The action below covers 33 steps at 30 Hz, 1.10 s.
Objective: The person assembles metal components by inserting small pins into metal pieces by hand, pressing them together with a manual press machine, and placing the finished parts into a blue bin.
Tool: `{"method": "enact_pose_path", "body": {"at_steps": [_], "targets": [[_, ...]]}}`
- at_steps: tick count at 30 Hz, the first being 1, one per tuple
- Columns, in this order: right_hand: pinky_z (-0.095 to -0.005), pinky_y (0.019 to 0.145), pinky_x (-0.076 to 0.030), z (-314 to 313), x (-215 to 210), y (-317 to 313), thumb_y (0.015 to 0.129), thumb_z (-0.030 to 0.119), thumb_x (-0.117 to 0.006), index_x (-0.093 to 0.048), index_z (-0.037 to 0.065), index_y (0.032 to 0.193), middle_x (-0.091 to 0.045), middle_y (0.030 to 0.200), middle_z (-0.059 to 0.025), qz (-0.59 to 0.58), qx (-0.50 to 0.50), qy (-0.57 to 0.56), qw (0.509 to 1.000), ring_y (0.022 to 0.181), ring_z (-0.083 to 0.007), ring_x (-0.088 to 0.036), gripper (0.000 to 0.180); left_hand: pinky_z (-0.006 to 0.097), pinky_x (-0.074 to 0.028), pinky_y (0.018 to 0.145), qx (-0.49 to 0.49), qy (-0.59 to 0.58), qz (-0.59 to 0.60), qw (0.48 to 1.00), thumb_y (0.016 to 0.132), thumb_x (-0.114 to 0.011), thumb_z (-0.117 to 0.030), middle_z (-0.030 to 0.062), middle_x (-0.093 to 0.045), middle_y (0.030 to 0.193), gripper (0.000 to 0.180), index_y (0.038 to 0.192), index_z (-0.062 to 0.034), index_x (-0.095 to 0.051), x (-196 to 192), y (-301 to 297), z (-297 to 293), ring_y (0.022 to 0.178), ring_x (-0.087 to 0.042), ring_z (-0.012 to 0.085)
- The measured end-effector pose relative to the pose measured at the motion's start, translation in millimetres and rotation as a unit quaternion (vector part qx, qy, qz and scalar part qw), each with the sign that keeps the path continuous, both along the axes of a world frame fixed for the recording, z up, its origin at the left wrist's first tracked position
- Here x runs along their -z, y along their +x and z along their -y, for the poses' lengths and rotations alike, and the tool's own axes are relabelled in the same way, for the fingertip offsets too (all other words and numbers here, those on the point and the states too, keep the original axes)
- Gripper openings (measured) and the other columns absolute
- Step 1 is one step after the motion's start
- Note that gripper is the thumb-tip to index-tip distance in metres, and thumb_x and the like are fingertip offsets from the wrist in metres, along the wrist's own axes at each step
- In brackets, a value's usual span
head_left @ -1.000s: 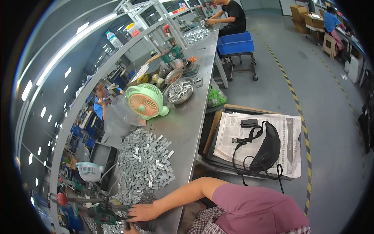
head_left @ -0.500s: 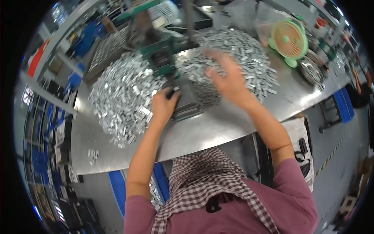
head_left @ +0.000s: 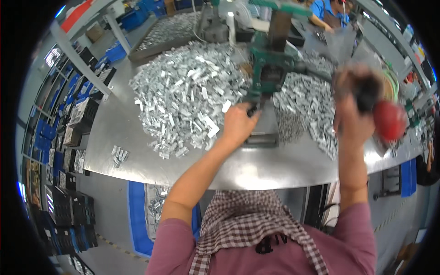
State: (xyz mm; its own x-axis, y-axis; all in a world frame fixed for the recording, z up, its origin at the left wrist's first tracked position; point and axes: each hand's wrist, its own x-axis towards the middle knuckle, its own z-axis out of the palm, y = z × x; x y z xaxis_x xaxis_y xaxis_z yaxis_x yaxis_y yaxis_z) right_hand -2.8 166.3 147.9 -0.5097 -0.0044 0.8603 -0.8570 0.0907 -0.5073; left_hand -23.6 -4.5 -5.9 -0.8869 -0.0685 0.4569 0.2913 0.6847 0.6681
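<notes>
A green hand press (head_left: 271,75) stands on the metal table, its grey base (head_left: 261,137) toward me. My left hand (head_left: 239,123) is closed at the press's base, thumb and fingers around a small black knob (head_left: 251,110). On the right, my raised right hand (head_left: 355,121) is smeared by motion. It is wrapped about the dark lever of the press, beside a blurred red ball knob (head_left: 390,120). Small silver metal pieces (head_left: 183,96) lie heaped left of the press. More pieces (head_left: 316,98) are piled on its right, next to a heap of tiny dark parts (head_left: 289,127).
A few loose pieces (head_left: 120,156) lie at the table's left front. Behind the left heap is a filled tray (head_left: 169,30). A blue bin (head_left: 140,215) stands below the front edge. Across the table is another person (head_left: 330,13). A green fan (head_left: 392,85) is partly hidden behind my right hand.
My right hand has left the right-hand pile and moved right to the lever with the red knob. My left hand stays at the black knob. The view has shifted.
</notes>
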Motion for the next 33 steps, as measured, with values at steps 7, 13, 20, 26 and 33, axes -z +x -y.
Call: {"method": "enact_pose_path", "body": {"at_steps": [7,13,20,26,33], "targets": [[-0.0298,0.071,-0.045,-33.4,21.1,-41.8,0.078,0.019,-0.064,-0.057,0.002,0.096,-0.060,0.091,-0.0090,-0.016,0.132,0.139,0.981,0.078,-0.0160,-0.057,0.025,0.029,-0.047,0.061,0.048,0.237,0.033,0.970,0.079,-0.060,-0.011,0.0133,-0.061,0.079,0.038,0.110,0.0020,-0.044,-10.9,4.0,27.4,0.066,-0.059,0.0190],[-0.0345,0.071,-0.045,-17.8,121.5,-28.4,0.077,0.018,-0.061,-0.062,0.007,0.089,-0.057,0.084,-0.0084,0.141,0.012,0.429,0.892,0.080,-0.0262,-0.056,0.017,0.021,-0.044,0.067,0.182,0.329,0.194,0.906,0.076,-0.059,0.002,0.0026,-0.055,0.089,0.032,0.106,-0.0041,-0.050,-12.8,17.1,35.3,0.077,-0.052,0.0085],[-0.0392,0.063,-0.045,-2.1,123.3,-35.0,0.071,0.015,-0.058,-0.054,0.003,0.071,-0.054,0.075,-0.0105,0.003,0.047,0.527,0.849,0.076,-0.0272,-0.057,0.012,0.022,-0.044,0.065,0.158,0.258,0.245,0.921,0.073,-0.066,-0.005,0.0052,-0.059,0.085,0.024,0.096,-0.0005,-0.060,-24.5,29.9,19.5,0.075,-0.053,0.0065],[-0.0292,0.061,-0.045,-11.0,107.7,-51.3,0.076,0.015,-0.060,-0.058,0.000,0.087,-0.060,0.082,-0.0090,0.280,-0.093,0.349,0.890,0.068,-0.0179,-0.058,0.018,0.029,-0.045,0.062,0.133,0.107,0.036,0.985,0.066,-0.073,-0.017,0.0106,-0.062,0.084,0.026,0.086,-0.0014,-0.065,-17.2,22.8,4.1,0.066,-0.058,0.0232],[-0.0277,0.063,-0.043,8.7,132.2,-46.1,0.081,0.017,-0.057,-0.058,-0.002,0.090,-0.059,0.077,-0.0103,0.351,-0.148,0.228,0.896,0.069,-0.0136,-0.053,0.021,0.030,-0.045,0.058,0.107,0.059,0.020,0.992,0.066,-0.071,-0.014,0.0106,-0.061,0.080,0.022,0.085,-0.0022,-0.065,-11.4,18.4,4.0,0.063,-0.057,0.0228]]}}
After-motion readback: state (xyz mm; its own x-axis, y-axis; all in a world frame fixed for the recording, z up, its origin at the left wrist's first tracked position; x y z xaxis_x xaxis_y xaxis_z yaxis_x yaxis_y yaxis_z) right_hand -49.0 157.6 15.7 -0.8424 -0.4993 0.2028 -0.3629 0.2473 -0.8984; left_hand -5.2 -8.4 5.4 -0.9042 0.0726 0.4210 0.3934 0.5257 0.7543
